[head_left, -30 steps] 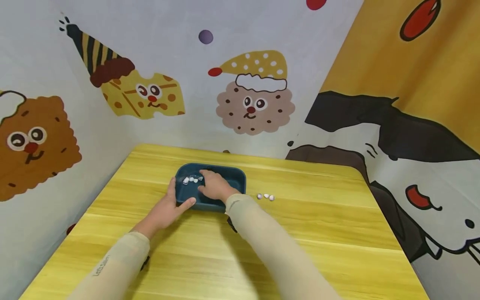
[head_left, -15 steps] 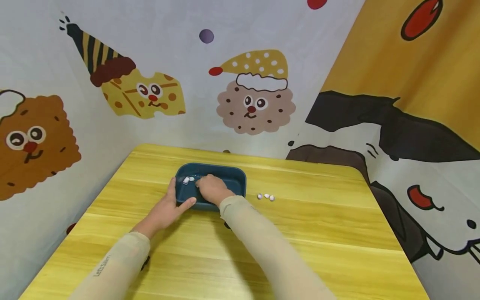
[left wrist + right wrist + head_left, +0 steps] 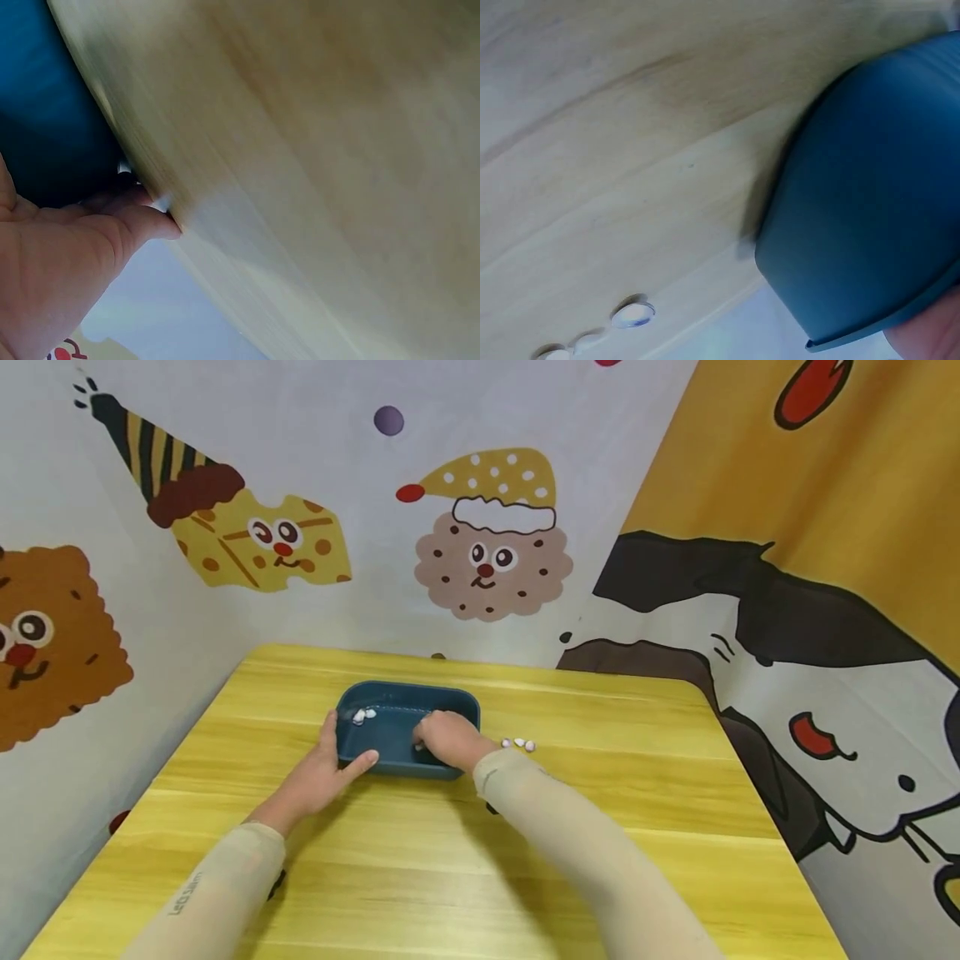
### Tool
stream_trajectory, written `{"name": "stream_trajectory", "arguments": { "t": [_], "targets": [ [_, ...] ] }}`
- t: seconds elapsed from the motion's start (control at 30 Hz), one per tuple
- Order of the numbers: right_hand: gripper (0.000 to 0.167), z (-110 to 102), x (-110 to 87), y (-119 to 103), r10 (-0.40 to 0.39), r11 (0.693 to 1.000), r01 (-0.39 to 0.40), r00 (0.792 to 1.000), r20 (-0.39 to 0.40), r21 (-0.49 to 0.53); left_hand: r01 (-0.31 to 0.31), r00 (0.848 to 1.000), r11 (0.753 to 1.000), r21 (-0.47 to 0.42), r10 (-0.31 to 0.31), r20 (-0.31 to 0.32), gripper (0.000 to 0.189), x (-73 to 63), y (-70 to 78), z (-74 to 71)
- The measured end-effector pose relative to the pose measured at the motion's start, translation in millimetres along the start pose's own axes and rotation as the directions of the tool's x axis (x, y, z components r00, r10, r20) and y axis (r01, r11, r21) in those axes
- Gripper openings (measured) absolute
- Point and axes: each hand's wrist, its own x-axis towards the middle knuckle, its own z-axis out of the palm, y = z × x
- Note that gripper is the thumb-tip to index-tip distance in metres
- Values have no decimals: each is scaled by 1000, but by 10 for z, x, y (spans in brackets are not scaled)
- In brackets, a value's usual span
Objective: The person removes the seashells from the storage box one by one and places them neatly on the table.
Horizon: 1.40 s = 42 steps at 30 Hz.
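Note:
A dark blue rectangular tub [image 3: 408, 770] stands on the wooden table. My left hand [image 3: 318, 772] steadies its near left corner, fingers along the left wall and thumb straight over the front rim. In the left wrist view this hand [image 3: 71, 251] touches the tub's side [image 3: 45, 97]. My right hand [image 3: 450, 739] is inside the tub's right half, fingers curled downward. A small pale bit shows at its fingertips, apparently a white piece; the fingers hide most of it. Several small white pebble-like pieces [image 3: 363, 716] lie at the tub's far left.
Right of the tub, three more small white pieces [image 3: 519, 742] lie in a short row on the yellow table [image 3: 600, 818]. The right wrist view shows one round white piece [image 3: 634, 313] near the tub's outer wall [image 3: 855, 225]. A printed cloth [image 3: 300, 410] hangs behind.
My right hand has closed over the right-hand pieces of the white row and moved right inside the tub; fewer pieces show at left. The left hand keeps its place; the view has shifted slightly.

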Motion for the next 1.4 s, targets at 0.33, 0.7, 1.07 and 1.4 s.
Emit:
{"name": "stream_trajectory", "arguments": {
  "t": [0.33,0.7,1.07,1.4],
  "targets": [
    [30,-294,-212,145,36,979,-21,997,-71,203,18,1000,1000,-5,-18,4,118,0,-12,4],
    [32,-471,-1195,953,235,950,-162,933,-273,266,18,1000,1000,-2,-18,14,118,1,-2,31],
    [54,-107,-1714,1296,315,929,-253,923,-220,269,6,1000,1000,-8,-6,13,117,57,-52,26],
    [58,40,-1658,1326,294,930,-255,949,-117,266,4,1000,1000,4,-4,13,118,67,-87,28]
  ]
}}
